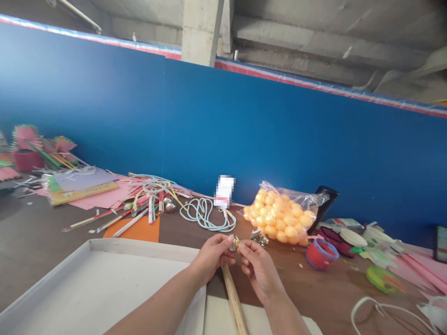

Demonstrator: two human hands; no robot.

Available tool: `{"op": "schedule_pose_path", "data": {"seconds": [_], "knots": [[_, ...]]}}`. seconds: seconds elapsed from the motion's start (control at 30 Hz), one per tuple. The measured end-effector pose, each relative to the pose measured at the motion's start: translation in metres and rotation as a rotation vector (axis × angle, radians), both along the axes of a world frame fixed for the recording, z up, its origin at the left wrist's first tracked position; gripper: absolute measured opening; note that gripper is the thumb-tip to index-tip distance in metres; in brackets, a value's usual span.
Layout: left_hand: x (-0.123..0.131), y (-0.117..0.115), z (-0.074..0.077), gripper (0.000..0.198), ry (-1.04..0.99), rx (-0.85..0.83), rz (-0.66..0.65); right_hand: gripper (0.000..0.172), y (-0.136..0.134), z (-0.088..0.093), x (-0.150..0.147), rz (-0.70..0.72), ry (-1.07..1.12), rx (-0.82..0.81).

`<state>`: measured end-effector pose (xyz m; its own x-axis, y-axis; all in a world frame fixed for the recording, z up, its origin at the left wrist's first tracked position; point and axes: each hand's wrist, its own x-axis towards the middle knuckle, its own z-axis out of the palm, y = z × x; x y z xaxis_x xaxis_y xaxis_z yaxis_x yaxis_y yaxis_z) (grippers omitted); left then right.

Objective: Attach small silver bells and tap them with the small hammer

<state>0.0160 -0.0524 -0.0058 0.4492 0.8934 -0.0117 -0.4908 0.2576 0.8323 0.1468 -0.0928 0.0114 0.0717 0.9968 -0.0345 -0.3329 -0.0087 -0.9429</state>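
Observation:
My left hand (211,257) and my right hand (260,270) meet over the brown table (35,242), fingertips pinched together on a small shiny bell-like piece (233,243) with an orange spot. A wooden stick (234,302) lies beneath the hands, running toward me. A small pile of metal bells (259,239) sits just beyond my right hand. A clear bag of orange balls (281,217) rests behind it.
A white tray (104,246) lies at the near left. Coiled pale cord (206,215), colored sticks and paper (104,195) spread across the left. Red rings (321,254), a green ring (382,278), pink strips and white cord (384,311) lie right. A blue wall (223,130) backs the table.

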Motion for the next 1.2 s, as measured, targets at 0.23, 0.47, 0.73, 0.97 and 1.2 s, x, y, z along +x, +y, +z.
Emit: {"op": "schedule_pose_path", "data": {"seconds": [0.23,0.47,0.73,0.97,1.2], "knots": [[0.0000,0.0007,-0.0018,0.030,-0.018,-0.025,-0.011,0.020,0.0004,0.0010,-0.0006,-0.003,0.004,-0.002],[-0.0003,-0.0002,0.0003,0.030,-0.012,-0.035,-0.022,0.019,-0.0005,0.0012,-0.0007,0.010,0.015,0.001],[-0.0009,-0.0002,0.0003,0.031,-0.019,-0.043,-0.026,0.018,-0.0001,0.0014,-0.0013,0.013,0.020,0.008],[-0.0006,0.0001,0.0000,0.030,-0.022,-0.041,-0.033,0.017,0.0007,-0.0019,0.0003,0.019,0.009,0.013],[-0.0003,-0.0015,0.0023,0.030,0.003,-0.042,-0.026,0.017,0.0007,-0.0010,0.0001,0.013,-0.001,0.010]]}}
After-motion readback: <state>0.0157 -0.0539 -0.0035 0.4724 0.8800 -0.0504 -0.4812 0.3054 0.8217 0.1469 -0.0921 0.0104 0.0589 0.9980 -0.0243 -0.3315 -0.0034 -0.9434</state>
